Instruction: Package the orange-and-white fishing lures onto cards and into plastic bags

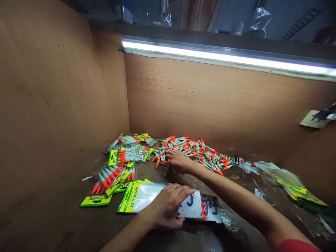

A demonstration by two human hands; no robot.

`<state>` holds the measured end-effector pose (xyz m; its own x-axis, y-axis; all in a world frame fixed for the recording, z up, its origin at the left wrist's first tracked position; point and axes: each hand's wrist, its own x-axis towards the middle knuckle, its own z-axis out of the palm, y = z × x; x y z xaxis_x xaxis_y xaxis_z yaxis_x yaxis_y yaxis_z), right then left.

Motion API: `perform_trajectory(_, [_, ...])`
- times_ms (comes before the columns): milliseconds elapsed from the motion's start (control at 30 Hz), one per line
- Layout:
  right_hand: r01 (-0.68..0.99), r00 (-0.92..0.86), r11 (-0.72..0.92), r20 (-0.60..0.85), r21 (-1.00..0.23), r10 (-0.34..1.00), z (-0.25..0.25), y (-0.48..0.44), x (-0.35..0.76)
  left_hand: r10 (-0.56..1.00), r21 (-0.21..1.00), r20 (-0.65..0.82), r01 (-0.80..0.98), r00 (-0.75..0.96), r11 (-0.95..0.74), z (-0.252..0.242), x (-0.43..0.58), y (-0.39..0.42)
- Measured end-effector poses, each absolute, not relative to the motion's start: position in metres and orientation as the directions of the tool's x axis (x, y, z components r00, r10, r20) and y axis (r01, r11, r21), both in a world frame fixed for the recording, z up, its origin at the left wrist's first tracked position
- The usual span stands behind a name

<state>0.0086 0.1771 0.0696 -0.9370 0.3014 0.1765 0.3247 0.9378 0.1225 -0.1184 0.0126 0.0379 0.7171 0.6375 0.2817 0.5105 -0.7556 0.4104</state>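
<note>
My left hand (172,206) is closed over a white card sleeve (193,207) with blue lettering, thumb at its near edge and fingers across the top. Orange tips of several fishing lures (204,210) stick out of the sleeve's right end. Left of that hand lies a clear BCT LURE packet (147,194) with a yellow-green header. My right hand (179,162) reaches to the near left side of a loose pile of white-and-orange fishing lures (198,152). Its fingers curl down onto lures there; the fingertips are partly hidden.
Several filled lure packets (131,154) are heaped at the left. Empty-looking plastic packets (288,182) lie at the right. Wooden panels (210,101) stand behind and at the sides, with a lit tube lamp (225,57) above. A plug (321,114) hangs on the right.
</note>
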Motion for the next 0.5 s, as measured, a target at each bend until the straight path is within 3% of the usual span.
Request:
perform_trajectory(200, [0.321,-0.937,0.941,0.182,0.106,0.299,0.070,0.184,-0.009,0.628,0.399,0.278,0.507,0.727,-0.764,0.039,-0.119,0.011])
perform_trajectory(333, [0.433,-0.875,0.901,0.245,0.011,0.418,0.092,0.171,0.024,0.622,0.401,0.280,0.499,0.731,-0.768,0.037,-0.120,0.012])
perform_trajectory(400, [0.530,-0.790,0.843,0.306,-0.093,0.530,0.101,0.157,0.055,0.636,0.413,0.283,0.507,0.718,-0.756,0.035,-0.120,0.013])
perform_trajectory(500, [0.626,-0.558,0.658,0.348,-0.419,0.753,0.104,0.129,0.111,0.661,0.446,0.294,0.512,0.691,-0.734,0.034,-0.122,0.016])
